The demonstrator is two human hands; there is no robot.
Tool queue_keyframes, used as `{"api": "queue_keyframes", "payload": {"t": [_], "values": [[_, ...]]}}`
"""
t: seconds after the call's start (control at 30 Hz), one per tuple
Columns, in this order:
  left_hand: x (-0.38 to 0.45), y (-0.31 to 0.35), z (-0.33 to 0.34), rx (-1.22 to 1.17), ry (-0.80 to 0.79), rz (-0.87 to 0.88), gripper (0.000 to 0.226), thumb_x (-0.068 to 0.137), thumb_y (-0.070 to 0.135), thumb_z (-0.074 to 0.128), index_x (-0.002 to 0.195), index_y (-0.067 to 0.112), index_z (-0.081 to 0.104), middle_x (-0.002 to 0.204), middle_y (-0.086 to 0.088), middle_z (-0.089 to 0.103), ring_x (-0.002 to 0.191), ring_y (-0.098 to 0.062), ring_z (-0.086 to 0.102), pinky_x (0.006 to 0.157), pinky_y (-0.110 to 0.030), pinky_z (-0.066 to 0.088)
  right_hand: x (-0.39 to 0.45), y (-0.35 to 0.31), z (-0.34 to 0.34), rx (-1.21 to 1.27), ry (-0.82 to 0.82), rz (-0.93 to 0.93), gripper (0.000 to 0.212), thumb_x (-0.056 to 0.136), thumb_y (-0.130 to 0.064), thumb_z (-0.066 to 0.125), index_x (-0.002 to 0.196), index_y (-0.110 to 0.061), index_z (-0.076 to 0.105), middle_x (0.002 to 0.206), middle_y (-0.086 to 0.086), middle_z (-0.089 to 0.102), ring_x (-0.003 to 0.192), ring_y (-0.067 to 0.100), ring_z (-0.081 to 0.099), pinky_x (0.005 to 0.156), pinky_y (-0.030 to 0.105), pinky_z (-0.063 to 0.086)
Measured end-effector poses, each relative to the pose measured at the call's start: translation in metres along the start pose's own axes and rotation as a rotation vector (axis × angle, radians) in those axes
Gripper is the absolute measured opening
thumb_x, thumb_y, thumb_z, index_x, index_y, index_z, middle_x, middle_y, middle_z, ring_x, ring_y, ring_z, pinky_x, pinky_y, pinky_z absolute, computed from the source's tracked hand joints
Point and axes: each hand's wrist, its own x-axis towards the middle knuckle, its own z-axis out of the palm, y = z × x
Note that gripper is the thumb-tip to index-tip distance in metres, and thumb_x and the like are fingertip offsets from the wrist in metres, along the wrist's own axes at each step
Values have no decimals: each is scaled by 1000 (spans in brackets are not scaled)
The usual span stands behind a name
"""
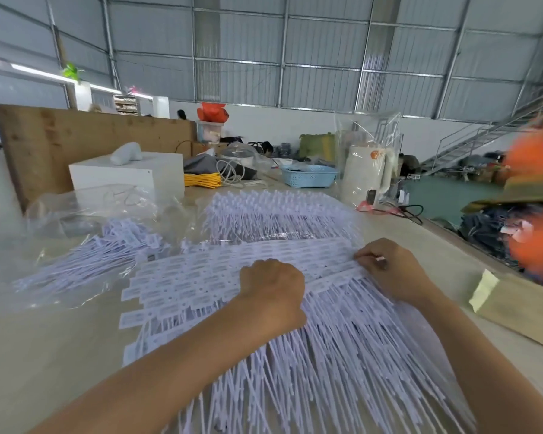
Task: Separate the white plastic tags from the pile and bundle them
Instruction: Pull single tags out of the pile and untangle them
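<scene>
**Two hands on the tag pile, three heaps on the desk**

We work in a large metal-walled hall, at a pale desk (44, 346) that carries three heaps of white plastic tags. The nearest and largest, the pile (311, 346), lies right in front of us, its flat label ends fanned towards the far side and its thin tails running back to us. A second heap (279, 214) sits just beyond it, and a third heap (107, 249) lies to the left, partly on a clear plastic bag (76, 211). The tags in each are far too many for us to count.

Our left hand (271, 291) rests curled on the middle of the pile; we cannot tell whether its fingers hold any tags. Our right hand (389, 267) pinches a row of label ends at the pile's far right edge.

Farther back stand one white box (129, 175), one blue basket (308, 177), one coil of yellow cord (201, 179) and one white kettle (367, 170) wrapped in clear plastic.
</scene>
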Motion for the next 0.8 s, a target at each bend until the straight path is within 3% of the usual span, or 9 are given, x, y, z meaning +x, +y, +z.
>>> {"api": "queue_keyframes", "payload": {"t": [0.17, 0.27, 0.37, 0.47, 0.57, 0.63, 0.7, 0.8], "values": [[4, -6, -7, -144, 15, -6, 43, 87, 43, 59, 63, 17, 35, 65, 3, 35, 57, -13, 34, 53, -26, 26, -4, 7, -17, 38, -193, 10, 23, 92, -3, 54, 103, -16, 70, 104, -4, 59, 94, 9, 55, 76, 2, 38], [10, -13, -16, -262, 23, 32, 42, 85, 42, 62, 63, 15, 38, 62, 2, 36, 53, -13, 36, 48, -24, 26, -5, 10, -24, 46, -243, -3, 25, 91, -3, 55, 99, -23, 68, 111, -2, 60, 102, 11, 57, 85, 11, 41], [13, -16, -16, -341, 17, 81, 34, 83, 40, 64, 74, 13, 47, 70, 0, 43, 62, -16, 44, 54, -25, 31, -7, 10, -30, 75, -271, 37, 25, 87, -1, 59, 93, -26, 64, 113, 1, 57, 107, 17, 54, 93, 28, 41], [12, -19, -9, -315, -62, 124, 33, 86, 42, 62, 84, 13, 46, 78, -2, 41, 64, -16, 39, 53, -28, 26, -6, 6, -33, 20, -152, -44, 25, 84, 5, 59, 91, -20, 61, 108, 2, 57, 103, 21, 52, 88, 29, 38], [8, -29, -15, -333, -91, 156, 34, 85, 43, 64, 91, 12, 51, 82, -2, 44, 66, -16, 41, 54, -28, 28, -4, -1, -42, 97, 56, -120, 27, 85, 8, 57, 103, -13, 59, 115, -9, 52, 109, 9, 47, 97, 31, 37], [5, -38, -25, -421, -95, 186, 39, 82, 43, 69, 96, 9, 56, 86, -7, 54, 69, -17, 47, 60, -29, 36, -2, -8, -47, 204, 130, -113, 31, 88, 9, 52, 106, -16, 56, 113, -11, 53, 104, 6, 51, 90, 24, 42], [0, -45, -39, -637, -76, 229, 31, 76, 36, 76, 92, 14, 61, 92, -9, 65, 70, -16, 58, 64, -33, 48, -3, -15, -47, 351, 183, -78, 35, 90, 10, 47, 99, -23, 53, 101, 1, 60, 84, 9, 61, 69, 12, 48], [-3, -55, -58, -801, 67, 230, 20, 73, 31, 79, 83, 19, 65, 87, -3, 68, 59, -2, 58, 58, -19, 49, -5, -20, -46, 380, 264, -65, 24, 92, 4, 49, 100, -18, 55, 68, 3, 59, 52, 3, 54, 50, 8, 42]]}}
